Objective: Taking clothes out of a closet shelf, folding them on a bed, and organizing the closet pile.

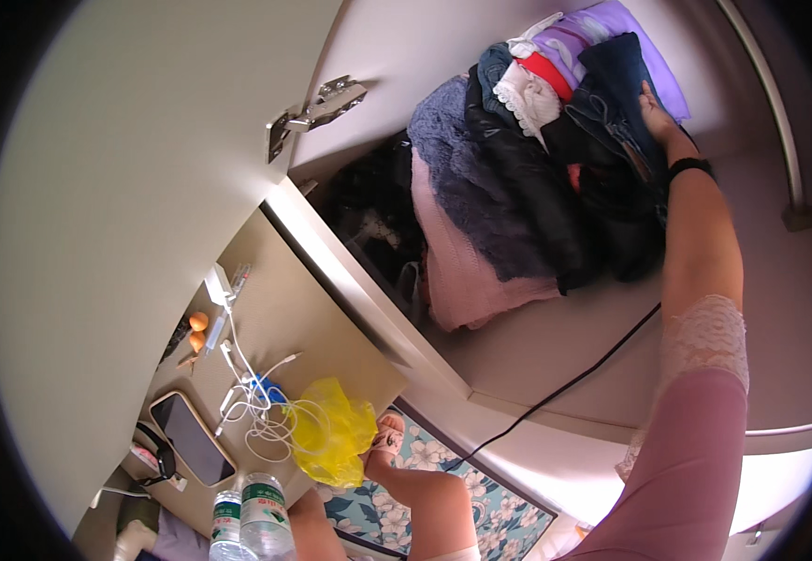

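My right hand (656,120) touches a folded pair of dark blue jeans (613,70) on top of a clothes heap inside a cabinet. Its fingers rest at the edge of the denim, and I cannot tell whether they grip it. Behind the jeans lies a purple folded garment (665,77). Beside them are a white lace-edged piece (529,98) and a strip of red cloth (545,72). Lower in the heap are a black jacket (518,182), a grey-blue lacy garment (448,133) and a pink knit (455,280). My left hand is out of view.
The open cabinet door (132,140) fills the left, on a metal hinge (329,105). A black cable (574,382) runs out over the cabinet's edge. Below, a tabletop (294,280) holds a phone (192,438), white cables (259,407), a yellow plastic bag (332,435) and two water bottles (264,515).
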Available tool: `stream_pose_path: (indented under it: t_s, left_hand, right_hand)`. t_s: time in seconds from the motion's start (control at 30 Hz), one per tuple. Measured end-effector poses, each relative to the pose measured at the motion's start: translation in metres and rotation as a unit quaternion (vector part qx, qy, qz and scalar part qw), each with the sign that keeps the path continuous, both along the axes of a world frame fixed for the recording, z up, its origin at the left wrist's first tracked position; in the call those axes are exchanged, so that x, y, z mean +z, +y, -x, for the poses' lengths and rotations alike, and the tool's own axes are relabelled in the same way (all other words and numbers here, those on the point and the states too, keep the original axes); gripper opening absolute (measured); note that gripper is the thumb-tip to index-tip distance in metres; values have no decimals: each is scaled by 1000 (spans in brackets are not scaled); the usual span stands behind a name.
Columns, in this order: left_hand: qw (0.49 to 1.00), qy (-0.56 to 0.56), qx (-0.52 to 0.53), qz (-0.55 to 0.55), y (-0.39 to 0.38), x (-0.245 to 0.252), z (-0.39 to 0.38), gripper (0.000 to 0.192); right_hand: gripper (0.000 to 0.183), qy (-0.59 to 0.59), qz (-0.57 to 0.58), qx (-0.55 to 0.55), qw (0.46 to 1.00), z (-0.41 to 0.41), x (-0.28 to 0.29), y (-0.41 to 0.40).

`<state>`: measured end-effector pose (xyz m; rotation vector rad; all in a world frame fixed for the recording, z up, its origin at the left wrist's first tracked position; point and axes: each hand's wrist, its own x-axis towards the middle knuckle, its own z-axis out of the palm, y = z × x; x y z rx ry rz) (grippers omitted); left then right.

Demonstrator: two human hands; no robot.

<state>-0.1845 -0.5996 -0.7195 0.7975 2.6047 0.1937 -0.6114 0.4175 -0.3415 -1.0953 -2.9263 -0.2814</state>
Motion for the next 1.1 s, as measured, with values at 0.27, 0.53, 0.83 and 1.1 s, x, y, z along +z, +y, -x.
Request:
stream_pose_path:
  t_s: [0.27,0.53,0.83,1.1]
  left_hand:
    - [1000,1,0,-4,-2,29,5,21]
    - [999,21,11,-29,-24,41,-19,20]
    - [997,-57,0,-45,-17,62,-2,21]
    - [990,23,-1,-139,-16,47,-9,15]
  right_hand:
    - [59,-18,-81,-198,977,-8,-36,-133]
    - [63,-65,-59,-206,975,-4,-23,-229]
    - [91,95,37,68,992,21,-53,-413]
    - [76,-102,128,339,926,-167,-46,-611]
